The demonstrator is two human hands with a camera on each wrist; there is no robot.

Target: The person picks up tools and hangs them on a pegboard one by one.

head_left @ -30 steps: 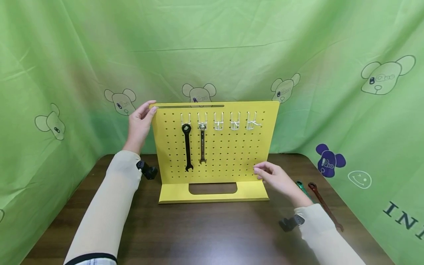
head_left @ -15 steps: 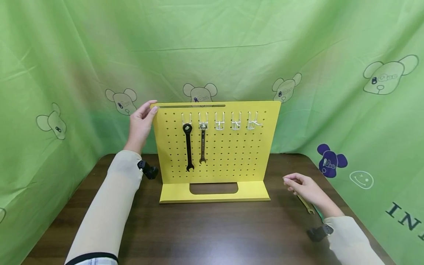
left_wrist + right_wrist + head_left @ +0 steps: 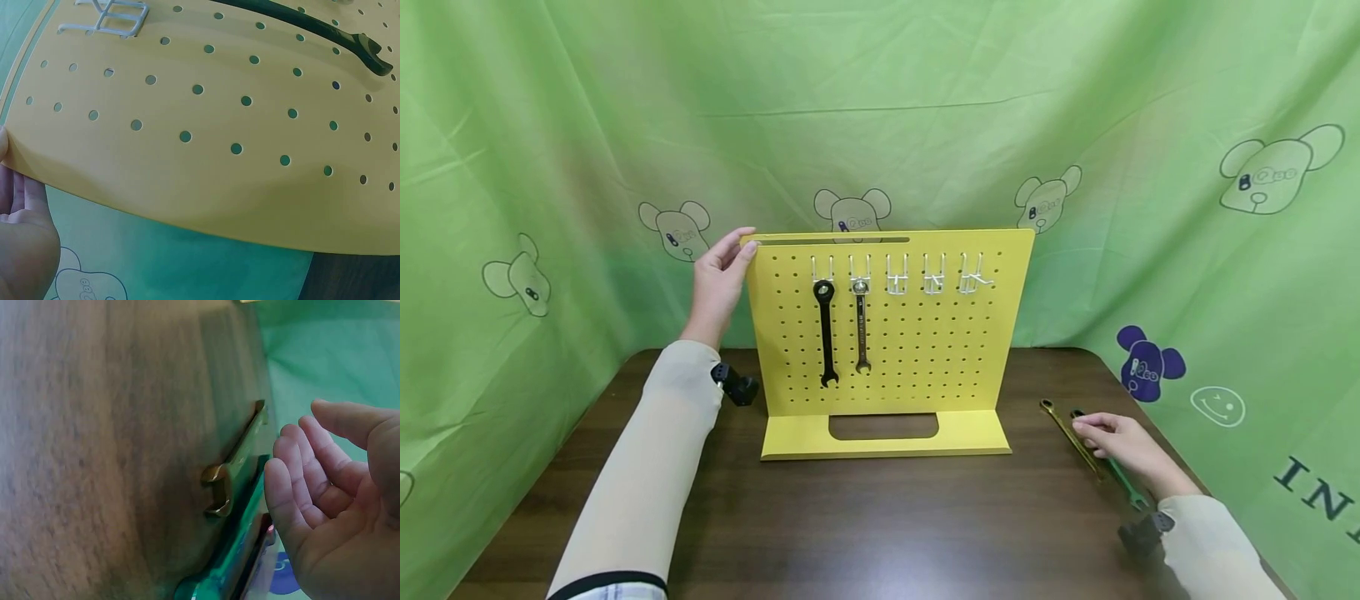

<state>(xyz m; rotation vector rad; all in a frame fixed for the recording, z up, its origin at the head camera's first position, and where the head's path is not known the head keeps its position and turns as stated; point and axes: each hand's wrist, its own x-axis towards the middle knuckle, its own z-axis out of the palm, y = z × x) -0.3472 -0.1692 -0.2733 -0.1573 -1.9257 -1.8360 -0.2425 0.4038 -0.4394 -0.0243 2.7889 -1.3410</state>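
Observation:
My left hand [image 3: 717, 279] grips the upper left corner of a yellow pegboard [image 3: 925, 358], thumb in front. From the board's hooks hang a black ratchet wrench [image 3: 827, 337] and, beside it, a dark silver ratchet wrench [image 3: 861, 333]. Over the table at the right, my right hand [image 3: 1123, 450] holds nothing; its fingers bend loosely, with the thumb apart from them in the right wrist view. It hovers above a green wrench [image 3: 1126, 483], partly covering it. Left of that lies a gold wrench [image 3: 1070, 433]. A red wrench [image 3: 255, 553] shows beyond the green one.
Three white wire hooks [image 3: 897, 283] on the board's upper right carry nothing. The board's foot [image 3: 797, 437] stands on a brown wooden table [image 3: 880, 525]. A green curtain [image 3: 880, 108] printed with bear heads surrounds the table's back and sides.
My right hand has moved right, from the board's lower right edge to over the wrenches, uncovering the gold one. The silver wrench's lower end has swung slightly right. My left hand stays put.

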